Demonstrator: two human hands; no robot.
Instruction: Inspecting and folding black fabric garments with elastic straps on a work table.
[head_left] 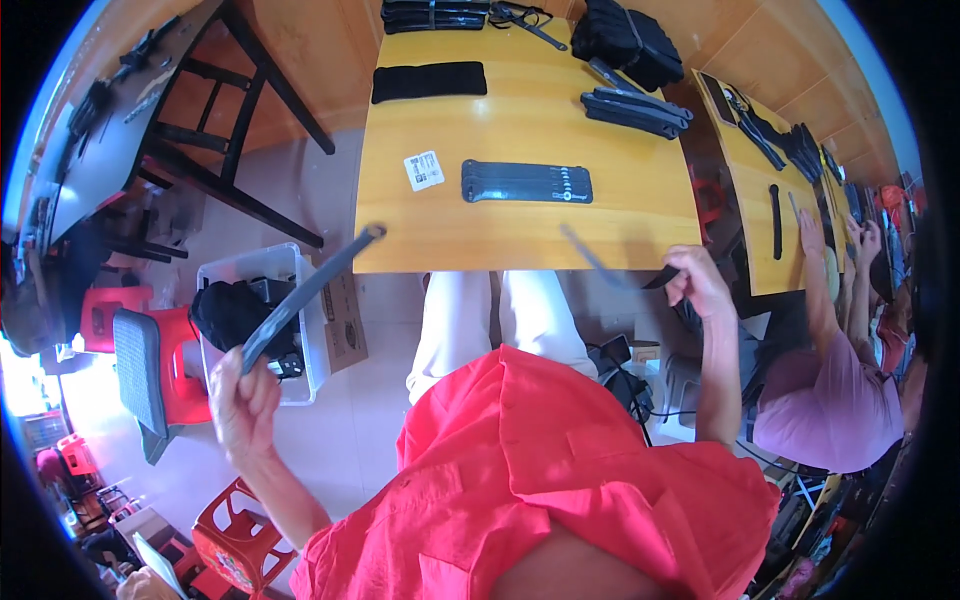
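Note:
My left hand (245,400), out over the floor left of the table, is closed round the lower end of a long flat dark grey strip (310,293). The strip tilts up to the right, and its rounded upper tip shows near the table's left front corner. Off the table's right front corner, my right hand (700,285) pinches a thin dark strip (610,268), smeared by motion, that reaches left over the front edge. Between the hands, a flat dark grey pack of strips (527,182) with light printing lies on the table, beside a small white printed card (424,170).
The yellow table (420,230) carries a black pouch (428,82), bundled grey strips (637,112) and a folded black cloth bundle (627,45). A clear plastic bin (310,345) and red stools (185,370) stand left. At right, a person in purple (830,405) works at another table.

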